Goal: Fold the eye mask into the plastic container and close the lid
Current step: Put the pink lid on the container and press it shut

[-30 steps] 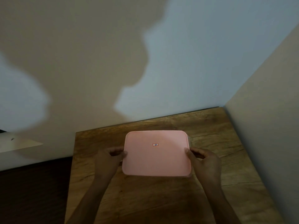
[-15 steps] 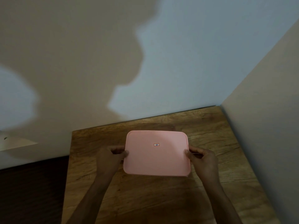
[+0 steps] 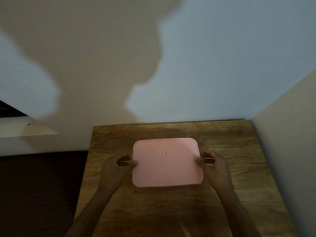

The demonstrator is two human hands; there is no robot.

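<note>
A pink rectangular lid [image 3: 166, 165] with a small red-framed sticker covers the plastic container on the wooden table [image 3: 230, 139]. Only the lid's top face shows; the container body under it is almost fully hidden. My left hand [image 3: 118, 170] pinches the lid's left edge with thumb and fingers. At the right edge my right hand [image 3: 214, 166] grips the same way. The eye mask is not visible.
The table fits into a corner: a pale wall runs along its back and a beige wall [image 3: 290, 151] along its right side. Left of the table lies a dark floor [image 3: 39, 194], with a white ledge [image 3: 25, 129] above it.
Both hands have stayed on the lid's side edges. The lid looks a little more level over the container, and my head has shifted slightly.
</note>
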